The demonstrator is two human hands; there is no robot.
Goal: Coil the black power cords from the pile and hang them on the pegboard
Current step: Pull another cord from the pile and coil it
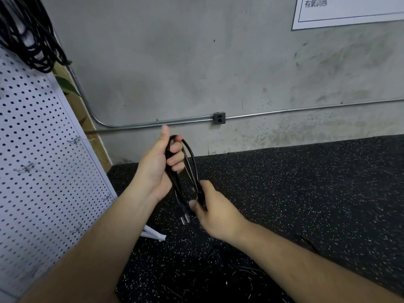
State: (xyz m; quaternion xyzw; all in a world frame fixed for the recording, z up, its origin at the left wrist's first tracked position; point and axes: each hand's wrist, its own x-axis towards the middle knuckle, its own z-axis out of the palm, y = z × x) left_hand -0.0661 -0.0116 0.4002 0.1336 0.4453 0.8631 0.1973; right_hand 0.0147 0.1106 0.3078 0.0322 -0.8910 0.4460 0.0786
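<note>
Cord point(189, 162): black, folded into a long narrow coil, long axis near upright, loop end up, plug point(184, 215) hanging at the bottom with prongs pointing down. Held in front of the wall, right of the pegboard point(43, 149). Left hand point(160, 164): fingers curled round the coil's top, thumb raised. Right hand point(215, 212): pinches the coil's lower end. Hung coils point(28, 33): top of pegboard. Pile point(220, 276): on the floor below the hands
</note>
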